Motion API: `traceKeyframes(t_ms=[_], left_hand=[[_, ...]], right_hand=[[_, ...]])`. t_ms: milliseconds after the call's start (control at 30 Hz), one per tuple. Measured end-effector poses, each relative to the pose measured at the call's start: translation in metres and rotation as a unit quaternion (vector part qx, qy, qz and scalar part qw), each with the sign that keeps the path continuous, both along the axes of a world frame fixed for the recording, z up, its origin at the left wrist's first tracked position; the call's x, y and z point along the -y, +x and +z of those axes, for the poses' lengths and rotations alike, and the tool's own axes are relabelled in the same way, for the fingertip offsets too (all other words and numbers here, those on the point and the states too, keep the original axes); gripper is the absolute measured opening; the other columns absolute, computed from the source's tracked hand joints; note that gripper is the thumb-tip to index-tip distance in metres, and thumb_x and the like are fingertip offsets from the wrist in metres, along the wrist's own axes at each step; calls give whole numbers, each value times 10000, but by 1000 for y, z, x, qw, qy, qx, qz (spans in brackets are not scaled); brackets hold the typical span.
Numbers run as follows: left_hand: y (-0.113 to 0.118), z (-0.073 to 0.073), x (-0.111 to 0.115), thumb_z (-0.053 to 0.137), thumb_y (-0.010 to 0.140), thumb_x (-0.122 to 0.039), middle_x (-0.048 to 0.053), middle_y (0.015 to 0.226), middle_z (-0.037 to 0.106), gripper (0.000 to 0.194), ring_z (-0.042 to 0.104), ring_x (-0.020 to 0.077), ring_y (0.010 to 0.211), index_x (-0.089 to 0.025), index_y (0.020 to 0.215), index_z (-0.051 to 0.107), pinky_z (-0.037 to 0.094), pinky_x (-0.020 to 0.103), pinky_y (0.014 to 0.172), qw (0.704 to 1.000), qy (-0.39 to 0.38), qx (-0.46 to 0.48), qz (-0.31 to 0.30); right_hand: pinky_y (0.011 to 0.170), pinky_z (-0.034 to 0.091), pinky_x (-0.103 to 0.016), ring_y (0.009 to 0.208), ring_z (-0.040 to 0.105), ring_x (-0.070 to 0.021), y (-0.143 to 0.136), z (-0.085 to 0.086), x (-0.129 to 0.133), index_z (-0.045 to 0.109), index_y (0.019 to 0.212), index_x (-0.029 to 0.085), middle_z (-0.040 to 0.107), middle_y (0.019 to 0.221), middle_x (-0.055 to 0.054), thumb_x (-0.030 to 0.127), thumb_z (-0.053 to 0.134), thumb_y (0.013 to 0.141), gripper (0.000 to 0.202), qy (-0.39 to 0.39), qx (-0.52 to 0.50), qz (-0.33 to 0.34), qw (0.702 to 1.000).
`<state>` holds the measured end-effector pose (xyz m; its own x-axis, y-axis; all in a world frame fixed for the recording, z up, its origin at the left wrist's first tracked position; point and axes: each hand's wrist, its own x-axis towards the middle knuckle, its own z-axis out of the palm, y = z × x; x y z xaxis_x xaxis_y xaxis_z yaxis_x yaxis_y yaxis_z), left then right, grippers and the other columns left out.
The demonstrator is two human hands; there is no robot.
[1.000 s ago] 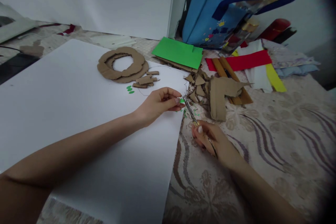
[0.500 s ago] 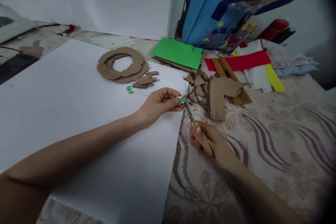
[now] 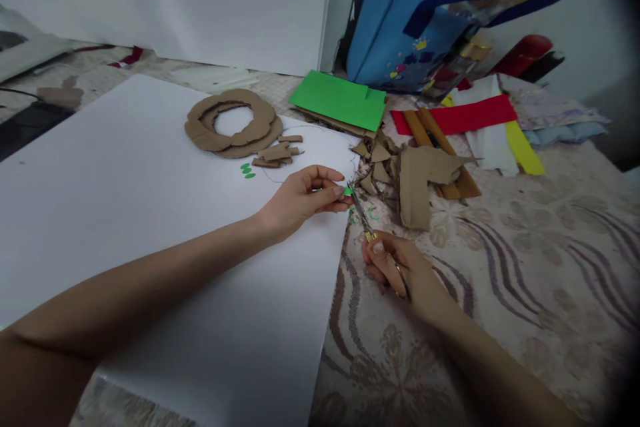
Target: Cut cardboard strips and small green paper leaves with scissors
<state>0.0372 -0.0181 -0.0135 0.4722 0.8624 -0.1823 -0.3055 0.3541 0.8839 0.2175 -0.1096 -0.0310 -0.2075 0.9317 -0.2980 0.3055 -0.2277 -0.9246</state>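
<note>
Between the thumb and fingers of my left hand (image 3: 313,195) is a small piece of green paper (image 3: 349,191), mostly covered by the fingertips. My right hand (image 3: 400,267) grips a pair of scissors (image 3: 364,217), with thumb and fingers at the handles. The scissor blades point away from me and meet the edge of the green paper. Tiny green clippings (image 3: 371,215) lie on the cloth just under the blades. To the left of my left hand, several small green paper ovals (image 3: 247,171) rest on a white board (image 3: 165,213).
Two cardboard rings (image 3: 200,128) and cardboard strips (image 3: 273,155) lie on the board. Behind is a green paper sheet (image 3: 335,99). Cardboard scraps (image 3: 380,159), a larger cardboard offcut (image 3: 414,193), a red strip (image 3: 475,115) and a blue bag (image 3: 390,33) stand or lie to the right.
Almost nothing differs. The scissors and my right hand have shifted very slightly, with the blades still at the green paper; my left hand keeps its hold.
</note>
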Motion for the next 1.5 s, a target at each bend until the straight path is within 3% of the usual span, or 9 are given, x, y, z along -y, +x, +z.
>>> traceKeyframes(t_ms=[667,967,1233,1500], left_hand=[[2,1,0,584,825,-102,29,778,633,64,662,132,760,-105,880,553,523,290,745,999,-49,5,-5],[0,-1,1,615,814,-159,35,744,647,96,660,122,733,-102,764,557,508,290,758,997,-60,-14,-36],[3,-3,7,634,804,-187,40,770,654,110,659,128,755,-106,780,564,500,299,774,996,-71,-5,-58],[6,-2,15,640,789,-151,28,748,659,82,652,109,703,-114,778,568,500,272,732,994,-101,12,-43]], right_hand=[[413,288,-227,449,353,-95,2,-5,0,407,672,204,374,519,52,620,387,868,460,7,13,-2,1000],[426,262,-241,450,330,-97,-4,9,-2,391,640,205,350,491,55,692,364,828,522,12,48,8,999],[452,274,-248,480,343,-103,-4,4,0,416,672,198,373,533,42,651,351,861,495,29,51,2,998],[465,297,-252,486,366,-101,-6,4,1,390,681,202,394,554,37,608,340,890,460,32,55,11,998]])
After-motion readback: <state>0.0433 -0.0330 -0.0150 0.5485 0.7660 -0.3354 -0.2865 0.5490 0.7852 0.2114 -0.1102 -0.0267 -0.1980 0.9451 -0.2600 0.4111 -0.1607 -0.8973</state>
